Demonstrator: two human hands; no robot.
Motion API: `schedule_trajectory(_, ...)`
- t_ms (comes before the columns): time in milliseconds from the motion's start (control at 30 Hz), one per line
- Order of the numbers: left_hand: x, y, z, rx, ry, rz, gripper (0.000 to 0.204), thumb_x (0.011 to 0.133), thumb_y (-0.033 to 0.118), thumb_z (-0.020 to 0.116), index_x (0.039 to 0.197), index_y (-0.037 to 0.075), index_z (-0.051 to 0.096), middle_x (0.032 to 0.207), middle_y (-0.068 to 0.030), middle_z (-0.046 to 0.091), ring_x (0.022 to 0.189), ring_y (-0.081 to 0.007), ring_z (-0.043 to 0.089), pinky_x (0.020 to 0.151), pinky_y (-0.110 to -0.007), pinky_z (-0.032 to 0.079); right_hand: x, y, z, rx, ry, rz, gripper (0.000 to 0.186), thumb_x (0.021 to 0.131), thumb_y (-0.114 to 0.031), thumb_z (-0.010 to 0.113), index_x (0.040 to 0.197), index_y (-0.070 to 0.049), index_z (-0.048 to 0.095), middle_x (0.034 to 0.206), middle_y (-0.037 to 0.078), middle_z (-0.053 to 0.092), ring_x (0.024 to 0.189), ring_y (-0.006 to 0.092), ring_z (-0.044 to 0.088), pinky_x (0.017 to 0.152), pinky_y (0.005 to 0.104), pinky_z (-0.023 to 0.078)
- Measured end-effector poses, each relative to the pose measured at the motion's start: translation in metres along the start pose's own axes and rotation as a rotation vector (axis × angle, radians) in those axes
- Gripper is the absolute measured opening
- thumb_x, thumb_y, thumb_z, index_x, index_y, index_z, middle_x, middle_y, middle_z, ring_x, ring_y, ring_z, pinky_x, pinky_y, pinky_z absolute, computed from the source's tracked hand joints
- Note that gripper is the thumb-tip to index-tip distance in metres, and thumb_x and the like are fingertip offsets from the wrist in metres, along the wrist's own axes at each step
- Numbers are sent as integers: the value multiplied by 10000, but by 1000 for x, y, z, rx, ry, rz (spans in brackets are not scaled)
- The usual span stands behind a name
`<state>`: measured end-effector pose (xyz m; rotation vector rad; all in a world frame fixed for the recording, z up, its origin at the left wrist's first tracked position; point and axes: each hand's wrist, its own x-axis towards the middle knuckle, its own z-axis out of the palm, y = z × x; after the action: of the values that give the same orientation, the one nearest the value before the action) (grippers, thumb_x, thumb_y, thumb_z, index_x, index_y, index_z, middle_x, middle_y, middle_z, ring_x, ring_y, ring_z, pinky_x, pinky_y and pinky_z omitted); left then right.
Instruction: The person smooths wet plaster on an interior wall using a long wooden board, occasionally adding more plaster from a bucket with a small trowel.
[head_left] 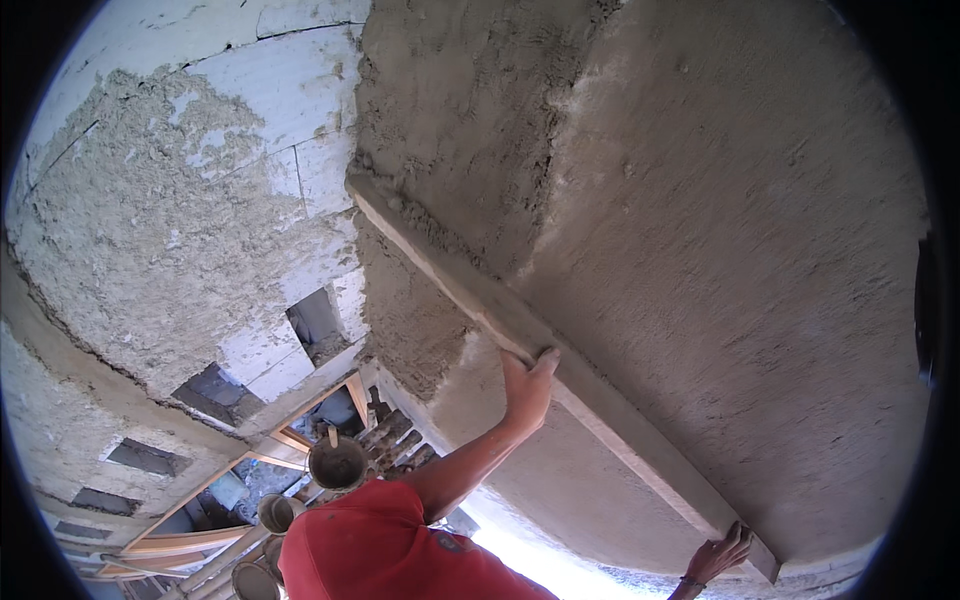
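A long straight screed board (610, 405), smeared with mortar, lies slantwise against a brown plastered wall (740, 250). Its upper left end reaches the edge of the plaster, and the other end is at the lower right. Around the middle of the board my left hand (528, 388) is closed on its lower edge, the thumb over the face. Near the lower right end, my right hand (718, 556) grips the board with fingers curled over it. Above the board's upper part, a darker, rougher plaster band (470, 110) meets the lighter, smoother surface. Mortar is heaped along the board's upper edge.
At the left stands a white block wall (320, 170) partly covered with rough mortar, with square openings (318, 322). Below it are a mortar bucket (338, 462) with a handle sticking out, more buckets (278, 513), wooden frames (165, 545) and poles (225, 562). Bright light enters at the bottom.
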<state>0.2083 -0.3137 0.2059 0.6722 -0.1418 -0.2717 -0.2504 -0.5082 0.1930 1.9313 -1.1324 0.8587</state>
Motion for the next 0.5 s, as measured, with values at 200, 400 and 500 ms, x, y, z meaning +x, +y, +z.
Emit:
schedule_trajectory(200, 12, 21, 28, 46, -71, 79, 345, 818, -4, 590, 1039, -9, 325, 986, -115, 433, 853, -119, 474, 658, -252, 443, 16, -1, -10, 29, 17, 26, 551, 716, 38, 555, 1241, -100, 462, 1268, 139, 488, 1210, 341, 432, 978, 519, 317)
schedule_trajectory(400, 18, 49, 67, 93, -130, 285, 325, 832, 27, 605, 1003, -6, 331, 901, -76, 450, 706, -91, 473, 575, -231, 427, 37, -8, -22, 34, 82, 33, 504, 772, -70, 622, 1248, -104, 461, 1249, 127, 494, 1177, 330, 453, 938, 502, 340)
schedule_trajectory(500, 14, 47, 57, 126, -155, 188, 322, 838, 30, 600, 1026, -22, 345, 937, -92, 458, 772, -104, 484, 635, -244, 437, 31, 5, -17, 22, 80, -1, 511, 776, -60, 611, 1261, -106, 459, 1255, 135, 489, 1181, 333, 450, 938, 503, 340)
